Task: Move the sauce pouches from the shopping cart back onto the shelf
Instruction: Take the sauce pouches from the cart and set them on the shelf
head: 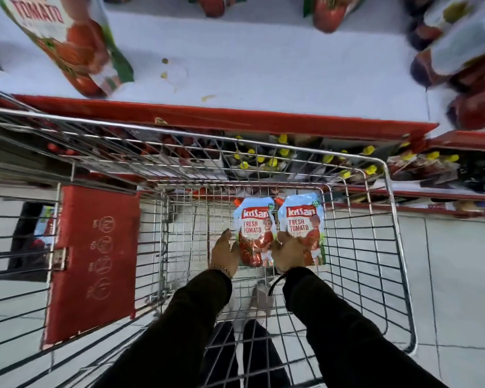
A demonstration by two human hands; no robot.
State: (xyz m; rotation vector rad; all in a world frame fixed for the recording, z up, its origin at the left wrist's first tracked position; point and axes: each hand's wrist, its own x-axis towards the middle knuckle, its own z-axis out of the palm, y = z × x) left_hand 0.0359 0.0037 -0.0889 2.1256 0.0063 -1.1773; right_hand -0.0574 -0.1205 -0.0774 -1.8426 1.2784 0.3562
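Observation:
Two tomato sauce pouches lie side by side on the floor of the wire shopping cart (387, 219). My left hand (224, 253) grips the lower left edge of the left pouch (254, 228). My right hand (289, 252) covers and grips the lower left corner of the right pouch (303, 219). Both arms reach down into the cart in dark sleeves. Above the cart is the white shelf (263, 65) with a red front lip. A large tomato pouch (65, 40) stands on it at the left, with more pouches along its back edge.
Dark sauce bottles (459, 60) crowd the shelf's right end. Small stains mark the bare middle of the shelf. A lower shelf behind the cart holds yellow-capped bottles (283, 152). The red child-seat flap (95, 259) hangs at the cart's left. A tiled floor lies beneath.

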